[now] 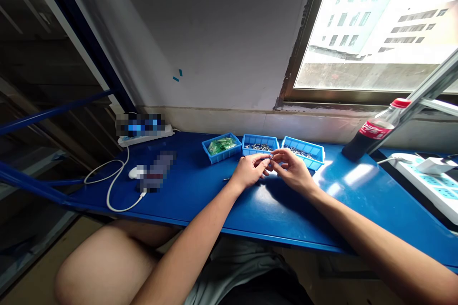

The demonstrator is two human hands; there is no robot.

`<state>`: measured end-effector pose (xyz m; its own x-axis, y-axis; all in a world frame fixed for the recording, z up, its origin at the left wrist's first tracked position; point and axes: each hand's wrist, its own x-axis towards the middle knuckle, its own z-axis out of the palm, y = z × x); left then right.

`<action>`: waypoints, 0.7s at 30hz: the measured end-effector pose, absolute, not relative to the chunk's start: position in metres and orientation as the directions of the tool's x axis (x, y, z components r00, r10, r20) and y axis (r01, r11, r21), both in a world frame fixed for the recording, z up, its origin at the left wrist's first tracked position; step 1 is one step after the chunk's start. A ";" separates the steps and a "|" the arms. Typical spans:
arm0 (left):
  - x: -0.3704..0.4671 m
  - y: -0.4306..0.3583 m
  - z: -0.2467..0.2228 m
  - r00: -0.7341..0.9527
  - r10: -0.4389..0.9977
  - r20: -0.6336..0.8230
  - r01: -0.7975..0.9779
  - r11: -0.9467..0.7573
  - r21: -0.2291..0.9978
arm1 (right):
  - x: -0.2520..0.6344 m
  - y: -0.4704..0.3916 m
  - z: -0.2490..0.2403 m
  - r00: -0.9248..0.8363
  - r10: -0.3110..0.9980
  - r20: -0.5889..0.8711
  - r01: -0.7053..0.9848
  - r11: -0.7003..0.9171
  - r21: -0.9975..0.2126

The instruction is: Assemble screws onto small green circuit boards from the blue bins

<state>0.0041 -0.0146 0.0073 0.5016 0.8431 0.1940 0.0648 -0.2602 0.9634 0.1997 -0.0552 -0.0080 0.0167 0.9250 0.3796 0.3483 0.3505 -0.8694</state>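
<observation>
My left hand (251, 170) and my right hand (290, 170) meet over the blue table, fingertips pinched together. Whatever small piece lies between them is too small and hidden to name. Just behind the hands stand three blue plastic bins. Green, glossy pieces fill the left bin (213, 157). Small metal parts lie in the middle bin (261, 151), and more of them are in the right bin (317, 158), partly covered by my right hand. A thin dark metal piece (226, 179) pokes out on the table beside my left wrist.
At the right stands a cola bottle (374, 131) near a white power strip (429, 181). Leftward are a blurred phone-like object (157, 171) on a white cable (113, 200), a white rounded item (134, 173) and another power strip (146, 136). A wall and window bound the table's back.
</observation>
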 end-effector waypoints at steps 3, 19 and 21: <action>0.005 -0.014 0.005 0.501 0.837 0.221 0.075 -0.296 0.952 | 0.201 -0.054 -0.009 0.043 0.920 0.390 0.418 0.338 -0.843; 0.001 -0.015 0.008 0.398 0.834 0.383 0.222 -0.492 0.842 | 0.199 -0.058 0.002 -0.032 0.931 0.364 0.403 0.345 -0.848; 0.001 -0.016 0.008 0.449 0.800 0.398 0.262 -0.544 0.797 | 0.200 -0.059 0.004 -0.061 0.934 0.351 0.410 0.344 -0.844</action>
<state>0.0010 -0.0161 0.0082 0.4495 0.7998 0.3978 0.2624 -0.5439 0.7970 0.2005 -0.0586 0.0041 -0.0612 0.9344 0.3510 0.4105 0.3442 -0.8444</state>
